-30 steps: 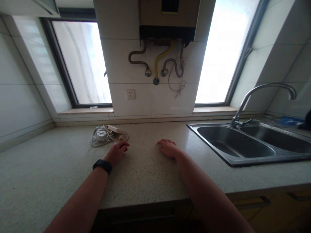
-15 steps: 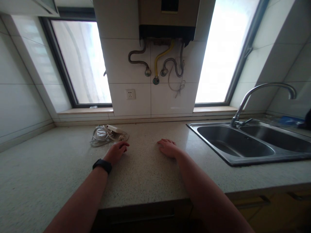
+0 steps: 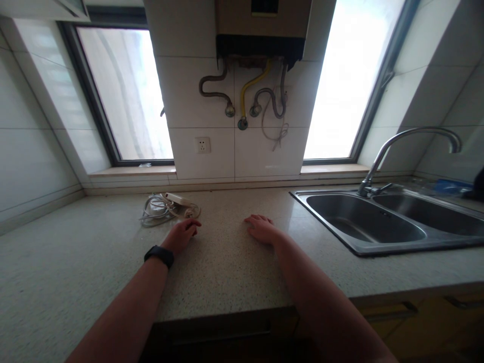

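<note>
A loose heap of coiled white cable (image 3: 152, 220) lies on the counter just beyond the left hand (image 3: 182, 235), a little to that hand's outer side, with a slim white block (image 3: 177, 199) resting on its far part. The knuckles come right up near the cable's closest loops, though from where I stand I can't tell whether they touch. That left hand lies low over the pale speckled countertop (image 3: 223, 275), fingers loosely bent and part-way apart, the index finger pointing inward toward the other hand; its palm is hidden from me. A dark watch (image 3: 159, 256) sits on the wrist behind it. Across a stretch of counter, the right hand (image 3: 260, 228) rests palm down, its fingers laid out nearly flat and slightly spread on the stone. To the right of that hand, well apart from it, is the double steel sink (image 3: 350, 248) with its arched tap (image 3: 385, 143). Beyond both hands, the tiled wall carries a socket (image 3: 202, 145) and, higher up, a boxy appliance (image 3: 260, 22) with bent hoses, one of them yellow, hanging between two bright windows.
</note>
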`<state>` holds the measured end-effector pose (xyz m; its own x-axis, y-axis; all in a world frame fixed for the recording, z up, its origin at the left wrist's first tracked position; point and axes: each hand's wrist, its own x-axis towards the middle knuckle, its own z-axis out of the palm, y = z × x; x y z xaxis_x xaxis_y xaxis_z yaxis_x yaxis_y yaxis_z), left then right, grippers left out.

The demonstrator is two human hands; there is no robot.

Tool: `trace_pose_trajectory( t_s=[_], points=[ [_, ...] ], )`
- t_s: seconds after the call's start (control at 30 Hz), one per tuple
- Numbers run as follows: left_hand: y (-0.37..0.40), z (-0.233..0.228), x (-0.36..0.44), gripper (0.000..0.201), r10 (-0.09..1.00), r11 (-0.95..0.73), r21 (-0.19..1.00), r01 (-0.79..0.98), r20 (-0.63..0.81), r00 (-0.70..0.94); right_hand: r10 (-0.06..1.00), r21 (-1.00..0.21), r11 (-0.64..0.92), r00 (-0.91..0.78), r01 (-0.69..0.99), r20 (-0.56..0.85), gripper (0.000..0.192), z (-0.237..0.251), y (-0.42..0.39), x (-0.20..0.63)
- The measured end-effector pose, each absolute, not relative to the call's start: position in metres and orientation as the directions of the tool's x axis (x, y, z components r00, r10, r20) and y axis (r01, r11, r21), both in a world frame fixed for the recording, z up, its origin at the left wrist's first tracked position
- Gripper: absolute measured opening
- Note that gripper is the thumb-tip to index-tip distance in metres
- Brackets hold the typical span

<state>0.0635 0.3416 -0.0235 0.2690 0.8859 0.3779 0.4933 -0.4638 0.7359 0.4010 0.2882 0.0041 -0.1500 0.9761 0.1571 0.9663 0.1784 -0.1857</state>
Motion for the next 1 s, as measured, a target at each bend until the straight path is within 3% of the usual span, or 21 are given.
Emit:
trace_pose_trajectory(
  t_s=[1.0],
  points=[
    [0.3370,-0.0196,0.0643,0.040,0.883,-0.469,0.734,0.491,0.378,0.279,0.977,-0.169,0.179,-0.155,0.969,0.147,0.053,0.0043,0.2886,0.4016]
  ],
)
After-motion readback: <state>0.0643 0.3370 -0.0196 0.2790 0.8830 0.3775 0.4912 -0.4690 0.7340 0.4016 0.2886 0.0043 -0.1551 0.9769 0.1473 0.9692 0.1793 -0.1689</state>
